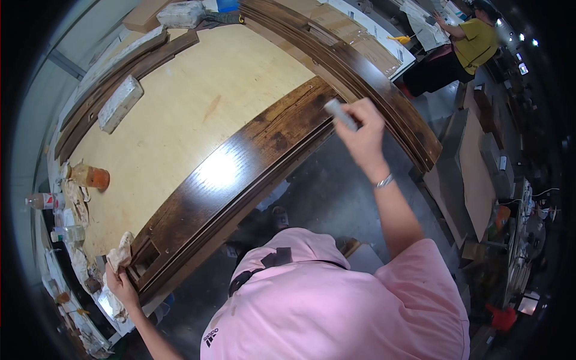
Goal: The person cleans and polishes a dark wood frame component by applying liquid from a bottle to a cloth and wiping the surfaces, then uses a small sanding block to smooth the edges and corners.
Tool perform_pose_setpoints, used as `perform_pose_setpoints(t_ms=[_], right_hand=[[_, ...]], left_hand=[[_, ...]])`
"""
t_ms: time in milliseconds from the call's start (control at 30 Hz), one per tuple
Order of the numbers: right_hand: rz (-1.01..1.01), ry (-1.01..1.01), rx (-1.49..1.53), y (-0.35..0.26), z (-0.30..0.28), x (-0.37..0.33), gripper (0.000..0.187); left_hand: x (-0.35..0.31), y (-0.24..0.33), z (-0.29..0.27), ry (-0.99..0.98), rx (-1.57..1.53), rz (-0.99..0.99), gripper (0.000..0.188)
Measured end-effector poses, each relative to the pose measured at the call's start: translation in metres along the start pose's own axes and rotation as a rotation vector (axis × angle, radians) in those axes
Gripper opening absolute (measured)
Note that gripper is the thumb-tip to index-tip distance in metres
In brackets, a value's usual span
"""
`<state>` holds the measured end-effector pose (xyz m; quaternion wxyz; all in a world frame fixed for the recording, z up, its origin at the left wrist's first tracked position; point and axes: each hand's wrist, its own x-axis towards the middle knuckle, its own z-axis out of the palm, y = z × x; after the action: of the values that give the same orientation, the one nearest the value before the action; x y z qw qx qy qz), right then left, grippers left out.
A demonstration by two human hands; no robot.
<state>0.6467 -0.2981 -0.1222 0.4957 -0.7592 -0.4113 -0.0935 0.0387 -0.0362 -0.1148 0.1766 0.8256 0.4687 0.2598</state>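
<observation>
A dark brown wood-grain board (198, 192) lies along the near edge of a pale wooden tabletop (204, 78). Light glares off its middle. At the board's far right end, my right hand (364, 129) is closed around a small light-grey stick or block (341, 114), slightly blurred. Whether that piece touches the wood I cannot tell. My left hand (122, 287) is at the near left end, its fingers closed on a crumpled whitish rag (120, 255) against the board's corner.
More brown boards (384, 90) are stacked at the right; others (114, 78) lie far left under a wrapped white block (121, 103). A jar of orange-brown stuff (90, 177) and bottles (45, 201) stand left. A person in a yellow top (477, 45) works far right, near cardboard (474, 174).
</observation>
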Motion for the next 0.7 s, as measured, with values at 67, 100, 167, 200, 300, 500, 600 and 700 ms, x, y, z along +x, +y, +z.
perform_pose_setpoints(t_ms=[67, 100, 167, 200, 300, 500, 600, 700], right_hand=[[0.021, -0.095, 0.088, -0.026, 0.008, -0.025, 0.020], [0.022, -0.099, 0.089, -0.029, 0.006, -0.024, 0.020], [-0.037, -0.008, 0.094, -0.031, 0.003, -0.018, 0.018], [0.037, 0.052, 0.012, -0.020, -0.001, -0.009, 0.018], [0.114, 0.164, -0.004, 0.013, -0.003, 0.007, 0.018], [0.046, 0.046, 0.002, -0.055, 0.044, -0.035, 0.020], [-0.060, 0.010, 0.110, -0.109, 0.079, -0.070, 0.019], [-0.139, -0.095, 0.097, -0.174, 0.113, -0.107, 0.021]], left_hand=[[0.001, -0.004, -0.001, -0.021, 0.011, -0.002, 0.027], [0.001, -0.004, -0.002, -0.037, 0.030, -0.007, 0.028], [0.002, -0.004, 0.000, -0.036, 0.028, -0.009, 0.028], [0.001, -0.002, 0.000, -0.032, 0.030, -0.011, 0.028], [0.003, 0.005, 0.000, -0.040, 0.022, -0.014, 0.028], [-0.003, 0.000, -0.002, 0.006, -0.018, -0.041, 0.032], [0.002, 0.020, -0.002, 0.011, 0.008, 0.016, 0.025], [0.000, 0.003, -0.003, 0.094, -0.050, 0.130, 0.023]])
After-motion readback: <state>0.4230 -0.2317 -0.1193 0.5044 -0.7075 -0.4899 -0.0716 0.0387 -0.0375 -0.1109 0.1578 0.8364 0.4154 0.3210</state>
